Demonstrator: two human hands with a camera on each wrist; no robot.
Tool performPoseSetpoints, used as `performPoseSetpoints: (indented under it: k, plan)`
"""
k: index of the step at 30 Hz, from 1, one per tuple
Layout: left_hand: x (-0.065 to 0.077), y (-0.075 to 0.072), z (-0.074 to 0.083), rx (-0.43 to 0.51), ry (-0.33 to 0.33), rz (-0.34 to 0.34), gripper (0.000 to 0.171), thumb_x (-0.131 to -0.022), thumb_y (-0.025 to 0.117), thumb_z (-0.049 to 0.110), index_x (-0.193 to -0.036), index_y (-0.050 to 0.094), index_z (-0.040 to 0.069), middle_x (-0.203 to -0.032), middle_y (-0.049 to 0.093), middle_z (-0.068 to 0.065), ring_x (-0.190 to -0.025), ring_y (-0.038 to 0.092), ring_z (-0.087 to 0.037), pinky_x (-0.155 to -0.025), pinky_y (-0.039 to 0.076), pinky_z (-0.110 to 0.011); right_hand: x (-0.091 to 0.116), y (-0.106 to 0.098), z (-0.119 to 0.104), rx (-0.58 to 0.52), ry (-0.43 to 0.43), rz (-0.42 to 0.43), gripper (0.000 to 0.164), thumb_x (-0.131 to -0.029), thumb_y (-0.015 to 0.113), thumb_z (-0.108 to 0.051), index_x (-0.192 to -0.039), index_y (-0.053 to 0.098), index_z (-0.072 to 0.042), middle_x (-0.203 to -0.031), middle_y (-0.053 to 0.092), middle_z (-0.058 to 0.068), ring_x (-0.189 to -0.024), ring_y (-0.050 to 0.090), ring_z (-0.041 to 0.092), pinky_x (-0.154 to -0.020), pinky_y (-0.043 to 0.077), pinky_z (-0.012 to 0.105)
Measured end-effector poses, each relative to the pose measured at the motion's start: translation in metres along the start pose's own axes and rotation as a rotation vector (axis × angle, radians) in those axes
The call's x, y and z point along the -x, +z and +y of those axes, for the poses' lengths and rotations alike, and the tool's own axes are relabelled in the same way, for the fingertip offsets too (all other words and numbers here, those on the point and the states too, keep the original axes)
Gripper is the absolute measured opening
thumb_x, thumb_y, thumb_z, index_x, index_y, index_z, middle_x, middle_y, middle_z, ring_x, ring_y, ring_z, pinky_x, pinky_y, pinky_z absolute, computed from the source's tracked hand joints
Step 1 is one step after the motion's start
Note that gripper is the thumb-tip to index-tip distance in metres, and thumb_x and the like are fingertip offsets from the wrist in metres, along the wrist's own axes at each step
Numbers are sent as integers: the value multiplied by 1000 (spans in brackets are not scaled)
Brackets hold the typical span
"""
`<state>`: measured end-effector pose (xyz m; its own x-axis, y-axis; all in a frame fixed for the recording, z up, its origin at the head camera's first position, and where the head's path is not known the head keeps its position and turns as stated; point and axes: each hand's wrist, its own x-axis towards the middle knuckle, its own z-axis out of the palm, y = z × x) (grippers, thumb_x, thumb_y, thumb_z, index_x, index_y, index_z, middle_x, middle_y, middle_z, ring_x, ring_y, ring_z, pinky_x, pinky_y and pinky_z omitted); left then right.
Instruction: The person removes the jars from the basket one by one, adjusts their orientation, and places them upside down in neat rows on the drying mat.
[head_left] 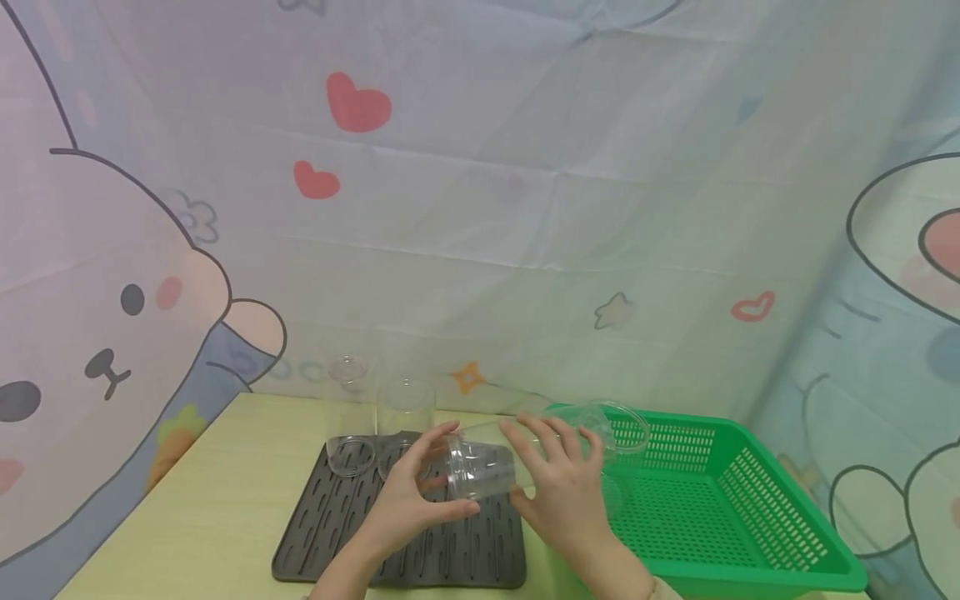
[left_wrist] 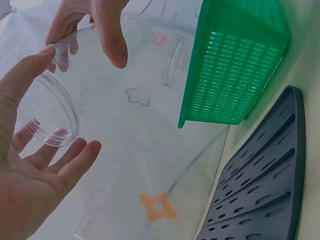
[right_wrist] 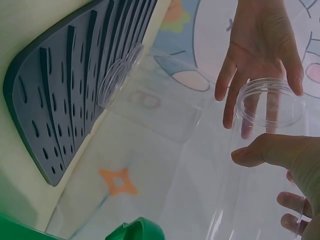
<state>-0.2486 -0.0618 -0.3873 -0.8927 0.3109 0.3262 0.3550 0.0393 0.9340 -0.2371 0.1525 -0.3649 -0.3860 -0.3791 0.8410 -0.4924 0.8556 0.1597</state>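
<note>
A clear jar (head_left: 483,462) with a ridged neck lies sideways in the air between both hands, mouth to the left. My right hand (head_left: 566,483) grips its body, thumb below and fingers over the top. At the mouth end, my left hand (head_left: 408,492) is spread loosely around the rim, with thumb and fingers on opposite sides. Long, separated left fingers (left_wrist: 82,157) extend past the rim in the left wrist view. Two more clear jars, one taller (head_left: 349,417) and one shorter (head_left: 406,408), stand on the dark grey drying mat (head_left: 465,550), necks down.
To the right stands a green perforated basket (head_left: 795,508) on the pale yellow table (head_left: 202,500). Another clear jar (head_left: 628,427) leans at the basket's back left, its ringed end above the rim. A printed cloth (head_left: 510,208) hangs behind the table.
</note>
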Motion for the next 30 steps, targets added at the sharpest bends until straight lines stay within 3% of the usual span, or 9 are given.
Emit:
performPoseSetpoints:
  k: [23,30]
  plan:
    - [-1,-2,-1,6,6,-37,78,-77,84,19,-144,44,17,-149,41,-16,-136,36,-47,-99,51,-53,6,3,-3,-13,22,-62,90,-45,97,-17,-127,61,-16,-128,61,6,-118,50,28,-90,40,61]
    - [0,-5,0,14,6,-42,75,-79,82,17,-144,44,17,-150,40,-18,-137,35,-50,-98,52,-51,6,4,-3,-53,37,-94,93,-47,98,-21,-131,58,-16,-130,59,6,-124,49,31,-94,40,69]
